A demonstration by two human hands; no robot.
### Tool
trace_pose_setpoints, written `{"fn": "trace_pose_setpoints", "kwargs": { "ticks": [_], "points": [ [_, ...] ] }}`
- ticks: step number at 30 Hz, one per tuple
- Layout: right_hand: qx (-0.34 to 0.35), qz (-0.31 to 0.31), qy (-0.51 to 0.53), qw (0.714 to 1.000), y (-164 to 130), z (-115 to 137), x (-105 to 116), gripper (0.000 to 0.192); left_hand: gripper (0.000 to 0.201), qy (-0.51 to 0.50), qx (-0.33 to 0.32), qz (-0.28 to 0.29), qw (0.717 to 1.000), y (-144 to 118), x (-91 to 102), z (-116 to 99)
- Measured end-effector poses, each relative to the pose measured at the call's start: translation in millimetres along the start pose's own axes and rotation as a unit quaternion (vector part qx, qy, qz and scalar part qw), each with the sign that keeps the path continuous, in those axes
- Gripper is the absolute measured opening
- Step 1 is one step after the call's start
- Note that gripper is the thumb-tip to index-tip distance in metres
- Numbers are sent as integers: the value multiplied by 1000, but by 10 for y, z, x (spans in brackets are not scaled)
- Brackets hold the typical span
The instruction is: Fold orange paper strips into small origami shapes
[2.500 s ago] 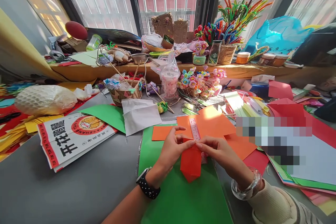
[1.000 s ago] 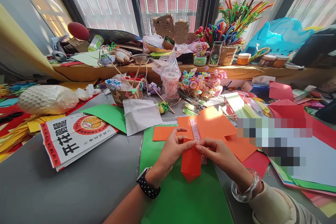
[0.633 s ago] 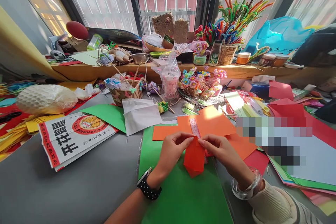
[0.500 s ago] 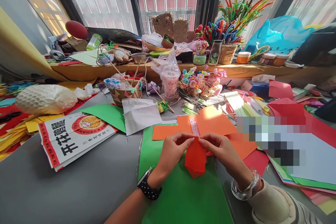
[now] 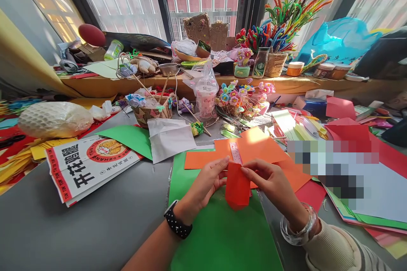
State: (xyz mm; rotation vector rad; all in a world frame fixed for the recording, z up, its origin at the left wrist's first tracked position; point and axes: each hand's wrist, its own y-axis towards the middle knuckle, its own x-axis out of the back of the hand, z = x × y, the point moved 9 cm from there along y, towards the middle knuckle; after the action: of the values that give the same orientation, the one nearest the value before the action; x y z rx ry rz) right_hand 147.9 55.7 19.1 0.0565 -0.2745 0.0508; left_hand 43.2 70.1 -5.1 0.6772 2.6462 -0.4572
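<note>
A folded piece of red-orange paper is held upright just above a green sheet on the grey table. My left hand pinches its left edge, with a black dotted watch on that wrist. My right hand pinches its upper right corner, with a clear bangle on that wrist. Behind the paper lie flat orange sheets with a pink patterned ruler on them.
A printed paper bag, a white sheet and green paper lie to the left. Red and white sheets cover the right. Baskets of paper flowers, a plastic cup and pipe cleaners crowd the back.
The folded red-orange piece has become shorter and sits higher, nearer the orange sheets. Both hands have shifted slightly up and away from me, still pinching its top.
</note>
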Motion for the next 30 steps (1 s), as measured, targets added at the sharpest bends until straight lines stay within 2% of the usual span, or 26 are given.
{"fn": "trace_pose_setpoints", "kwargs": {
  "ticks": [7, 18, 24, 30],
  "points": [
    [53, -14, -30, 998, -16, 112, 26, 19, 29, 8, 52, 42, 998, -39, -107, 36],
    [108, -31, -96, 989, -57, 269, 22, 17, 21, -18, 65, 70, 995, -37, -138, 51],
    [117, -29, -112, 986, -70, 273, 14, 16, 18, -6, 62, 68, 996, -28, -108, 67],
    [107, -23, -107, 988, -51, 236, 7, 15, 27, 55, 56, 45, 996, -23, -58, 78]
  ]
}}
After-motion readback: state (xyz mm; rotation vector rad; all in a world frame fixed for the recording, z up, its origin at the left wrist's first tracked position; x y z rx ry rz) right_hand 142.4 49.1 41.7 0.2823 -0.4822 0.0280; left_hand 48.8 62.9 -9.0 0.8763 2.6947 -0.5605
